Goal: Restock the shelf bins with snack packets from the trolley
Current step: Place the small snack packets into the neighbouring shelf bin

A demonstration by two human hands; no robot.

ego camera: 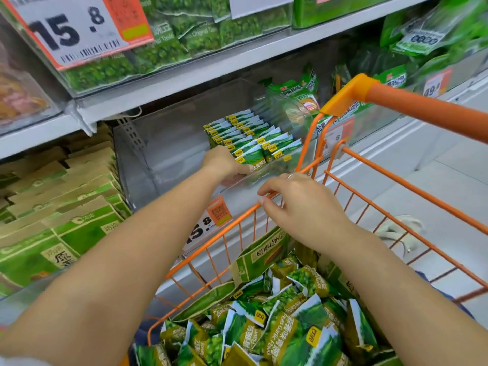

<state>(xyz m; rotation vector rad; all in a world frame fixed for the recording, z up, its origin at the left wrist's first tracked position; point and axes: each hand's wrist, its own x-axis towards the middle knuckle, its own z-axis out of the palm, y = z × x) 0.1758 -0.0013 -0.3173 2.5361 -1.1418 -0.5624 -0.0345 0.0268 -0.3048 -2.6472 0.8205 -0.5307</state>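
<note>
An orange wire trolley (375, 170) stands against the shelf, its basket full of loose green snack packets (285, 326). A clear plastic shelf bin (163, 154) on the middle shelf holds neat rows of the same green packets (250, 138) along its right side; its left half is bare. My left hand (224, 165) reaches into the bin, fingers against the front packet of the row; whether it grips the packet is hidden by the bin's front wall. My right hand (298, 204), wearing a ring, rests on the trolley's top rim with fingers curled over the wire.
Brown-and-green cartons (60, 207) are stacked left of the bin. The upper shelf holds bins of green packets (163, 40) behind a price tag reading 15.8 (71, 30). More green bags (422, 40) fill bins at the right. The trolley's orange handle (422, 109) crosses the right side.
</note>
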